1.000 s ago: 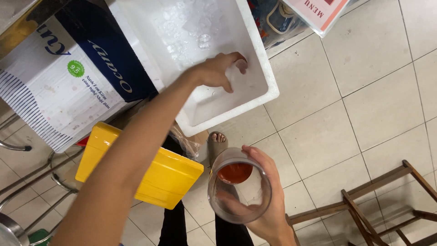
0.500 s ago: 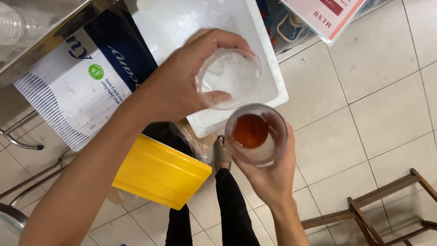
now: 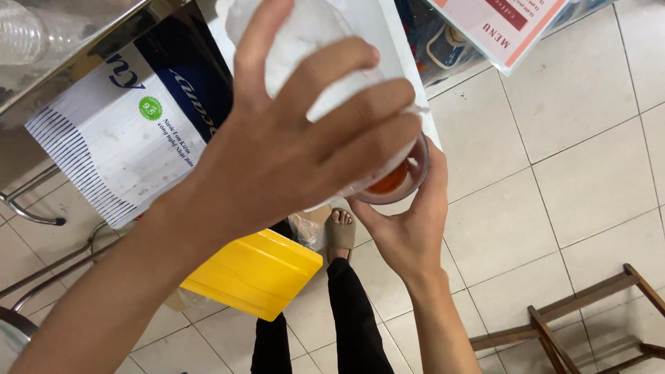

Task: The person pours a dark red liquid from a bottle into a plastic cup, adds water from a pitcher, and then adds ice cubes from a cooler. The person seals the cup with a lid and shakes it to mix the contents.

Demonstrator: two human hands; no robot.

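My left hand (image 3: 298, 138) grips a clear scoop cup full of ice (image 3: 312, 48), tilted over the mouth of a second cup. My right hand (image 3: 405, 232) holds that clear plastic cup (image 3: 398, 183) from below; orange-red liquid shows at its bottom. The left hand covers most of the cup's rim, and the two cups touch or nearly touch. A white foam ice box (image 3: 395, 48) lies behind both hands, mostly hidden.
A white and blue cardboard box (image 3: 131, 138) stands at the left under a metal counter (image 3: 62, 62). A yellow plastic bin (image 3: 253, 273) sits on the tiled floor by my legs and sandalled foot (image 3: 339, 232). A wooden stool frame (image 3: 575, 325) is at lower right; a menu card (image 3: 499, 28) lies above.
My left hand lifted the ice-filled scoop out of the foam box and brought it over the cup. My right hand raised the cup toward the box to meet it.
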